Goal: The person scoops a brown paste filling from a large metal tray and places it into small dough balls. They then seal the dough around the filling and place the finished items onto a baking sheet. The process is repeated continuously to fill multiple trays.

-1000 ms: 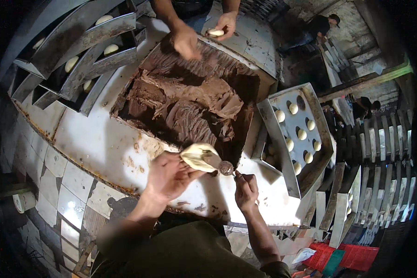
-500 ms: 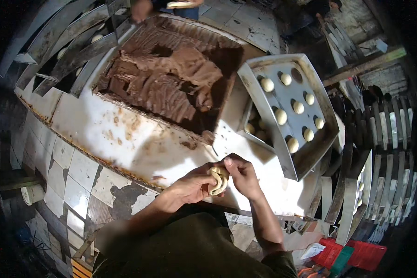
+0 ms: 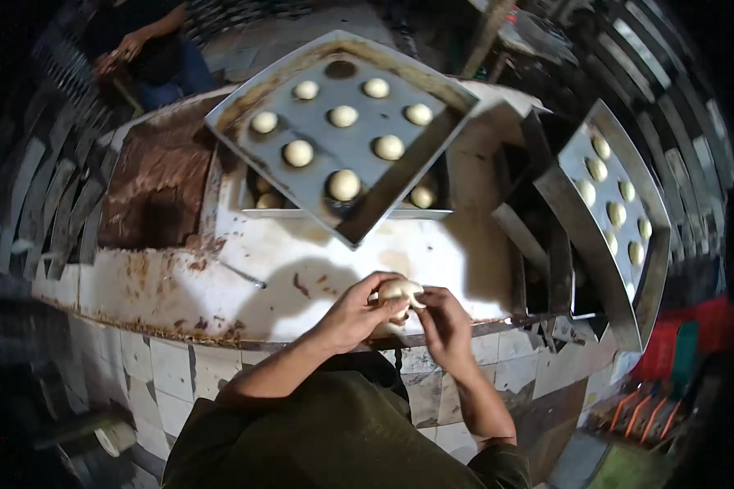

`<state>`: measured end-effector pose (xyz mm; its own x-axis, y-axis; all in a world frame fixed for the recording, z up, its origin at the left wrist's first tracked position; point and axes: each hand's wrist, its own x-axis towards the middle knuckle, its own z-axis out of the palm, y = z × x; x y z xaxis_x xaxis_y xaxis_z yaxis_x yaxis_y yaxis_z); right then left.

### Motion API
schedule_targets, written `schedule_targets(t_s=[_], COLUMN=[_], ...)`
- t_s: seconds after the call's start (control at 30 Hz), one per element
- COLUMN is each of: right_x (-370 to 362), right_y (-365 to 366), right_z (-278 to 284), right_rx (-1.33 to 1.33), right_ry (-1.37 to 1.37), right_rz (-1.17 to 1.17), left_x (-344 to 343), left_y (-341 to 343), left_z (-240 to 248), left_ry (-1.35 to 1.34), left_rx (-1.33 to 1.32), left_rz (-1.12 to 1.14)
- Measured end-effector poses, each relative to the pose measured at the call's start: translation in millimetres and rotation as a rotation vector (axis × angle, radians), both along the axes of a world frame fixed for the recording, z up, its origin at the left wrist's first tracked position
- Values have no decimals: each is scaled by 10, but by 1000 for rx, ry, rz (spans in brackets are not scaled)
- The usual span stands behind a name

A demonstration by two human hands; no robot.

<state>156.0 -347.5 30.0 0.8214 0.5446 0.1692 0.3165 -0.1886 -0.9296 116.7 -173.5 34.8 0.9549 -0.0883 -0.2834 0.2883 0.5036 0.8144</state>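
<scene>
A pale piece of dough [image 3: 398,291], bunched into a rounded lump, is held between my two hands above the table's near edge. Around its left side, my left hand [image 3: 352,316] cups it with curled fingers. On the right, the thumb and fingertips of my right hand [image 3: 448,328] pinch the dough's edge. What lies inside the lump is hidden. Beyond my hands, a metal tray [image 3: 318,140] carries several round dough balls set apart from one another. It rests askew on another tray [image 3: 347,213], which also has dough balls in it.
Brown chocolate-like paste [image 3: 151,175] fills a box at the left; a thin-handled tool [image 3: 245,275] lies beside it. More trays are stacked at the right, with dough balls in the top one [image 3: 652,281]. A co-worker [image 3: 159,49] stands at far left, near racks.
My view has swung to the right, bringing the trays in front of me. The dough, earlier folded with an open slit, now looks rounder and more gathered in my hands.
</scene>
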Motion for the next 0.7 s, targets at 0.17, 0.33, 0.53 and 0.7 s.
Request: schedule_targets(t_s=[0.17,0.33,0.53,0.7], right_x=[-183,519,206,415], right_y=[-325,-346,550,-251], right_z=[-634,-1044,-1020,-1103], right_rx=[-450,-133,-427,-780], right_ry=[-520,-195,-361,-379], right_rz=[-100,-688,-206,-299], left_x=[508,485,92,-360], left_y=[-628,-468,323,1090], left_z=[-677,-636,-221,-123], left_ry=[-217,-430,-271,-192], left_rx=[579,1527,912,775], left_rz=[268,-55,-100,-184])
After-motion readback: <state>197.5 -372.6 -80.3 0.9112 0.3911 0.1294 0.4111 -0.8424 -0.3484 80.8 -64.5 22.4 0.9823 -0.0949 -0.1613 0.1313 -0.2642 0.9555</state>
